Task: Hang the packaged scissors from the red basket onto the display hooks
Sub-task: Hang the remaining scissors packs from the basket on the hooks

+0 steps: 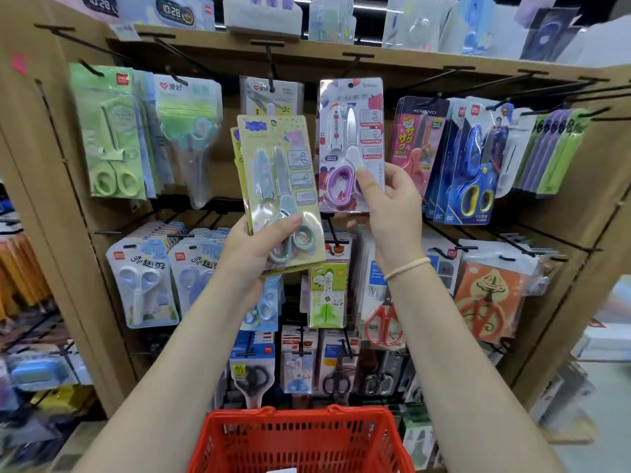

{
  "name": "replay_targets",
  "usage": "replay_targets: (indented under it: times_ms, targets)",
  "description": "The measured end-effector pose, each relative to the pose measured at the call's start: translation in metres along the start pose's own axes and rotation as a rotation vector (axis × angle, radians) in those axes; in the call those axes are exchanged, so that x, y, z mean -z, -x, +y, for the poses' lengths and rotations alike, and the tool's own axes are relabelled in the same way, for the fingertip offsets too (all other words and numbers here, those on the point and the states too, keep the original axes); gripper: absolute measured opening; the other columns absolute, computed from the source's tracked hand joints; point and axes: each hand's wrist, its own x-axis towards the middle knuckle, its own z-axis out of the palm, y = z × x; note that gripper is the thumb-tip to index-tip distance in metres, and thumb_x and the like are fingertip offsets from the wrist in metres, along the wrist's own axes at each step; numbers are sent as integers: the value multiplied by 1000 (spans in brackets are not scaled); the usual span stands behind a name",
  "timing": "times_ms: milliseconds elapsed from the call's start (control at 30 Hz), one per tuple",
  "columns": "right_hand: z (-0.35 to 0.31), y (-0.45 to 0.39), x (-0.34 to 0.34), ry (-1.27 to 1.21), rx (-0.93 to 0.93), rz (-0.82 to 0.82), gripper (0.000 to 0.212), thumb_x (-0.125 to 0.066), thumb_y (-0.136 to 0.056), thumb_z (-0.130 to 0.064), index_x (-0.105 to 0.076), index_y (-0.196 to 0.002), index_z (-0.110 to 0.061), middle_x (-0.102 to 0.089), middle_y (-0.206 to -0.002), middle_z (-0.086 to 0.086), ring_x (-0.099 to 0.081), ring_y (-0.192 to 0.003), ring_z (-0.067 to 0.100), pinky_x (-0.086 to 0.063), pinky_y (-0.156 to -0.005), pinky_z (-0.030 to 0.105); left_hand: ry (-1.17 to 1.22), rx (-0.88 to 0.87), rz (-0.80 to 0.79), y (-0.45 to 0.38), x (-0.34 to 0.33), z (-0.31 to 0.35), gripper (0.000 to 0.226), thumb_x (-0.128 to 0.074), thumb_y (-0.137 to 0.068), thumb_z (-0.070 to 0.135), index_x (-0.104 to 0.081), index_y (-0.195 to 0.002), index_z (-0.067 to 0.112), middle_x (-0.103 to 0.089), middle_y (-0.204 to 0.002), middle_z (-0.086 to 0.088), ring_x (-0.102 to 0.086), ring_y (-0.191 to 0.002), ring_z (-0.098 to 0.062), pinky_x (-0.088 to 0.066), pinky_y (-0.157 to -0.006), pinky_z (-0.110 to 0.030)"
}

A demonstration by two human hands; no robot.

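The right hand (389, 199) pinches the purple scissors pack (350, 145); its hole could miss the hook (355, 64). The left hand (259, 244) grips the yellow pack (283, 189), which might slip.

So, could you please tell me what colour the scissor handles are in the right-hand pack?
Purple handles, clearest in the head view.

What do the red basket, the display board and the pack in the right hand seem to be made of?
Red basket: moulded plastic, semi-gloss, judging by its slotted walls and even colour.
Display board: looks like brown corrugated cardboard, matte; it could be thin wood.
Pack held by the right hand: printed card under a clear plastic blister, which shows glare.
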Motion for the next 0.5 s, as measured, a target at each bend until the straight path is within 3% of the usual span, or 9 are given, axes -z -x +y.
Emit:
replay_targets:
  times_ms: [67, 200, 300, 367, 500]
  targets:
    - [-3, 0, 0, -48, -22, -19, 26, -60, -101, -18, -56, -122, -3, -75, -81, -9, -71, -63, 7, -57, -53, 26, 1, -9, -1, -2, -2, 2, 50, -79, -67, 24, -68, -115, 13, -78, -104, -5, -76, -93, -22, -63, -80, -39]
    - [-4, -2, -4, -49, -37, -25, 28, -62, -100, -20, -55, -121, -2, -74, -77, -2, -69, -56, 16, -53, -45, 29, 0, -13, 6, -2, -4, 2, 57, -80, -65, 26, -67, -119, 11, -78, -106, -7, -75, -94, -23, -62, -79, -40]
    - [-1, -4, -10, -22, -87, -9, 27, -63, -99, -20, -56, -119, -2, -70, -78, -7, -67, -52, 3, -53, -45, 24, 7, -11, 24, -4, -5, 1, 54, -81, -67, 25, -67, -118, 13, -78, -106, -6, -76, -95, -23, -63, -78, -39]
    - [6, -6, -14, -43, -174, 11, 33, -65, -98, -23, -54, -120, 0, -69, -91, 2, -67, -52, 3, -54, -49, 20, 2, 2, 40, -6, -6, -2, 42, -80, -76, 19, -68, -116, 14, -79, -106, -5, -76, -95, -22, -63, -78, -39]
    - [24, -1, -11, -128, -349, -5, 52, -71, -94, -28, -39, -131, -10, -63, -103, 9, -76, -73, 29, -64, -68, 37, -34, 23, 96, -12, -3, -8, 23, -79, -84, 14, -71, -105, 17, -80, -96, -1, -75, -91, -22, -60, -88, -43]
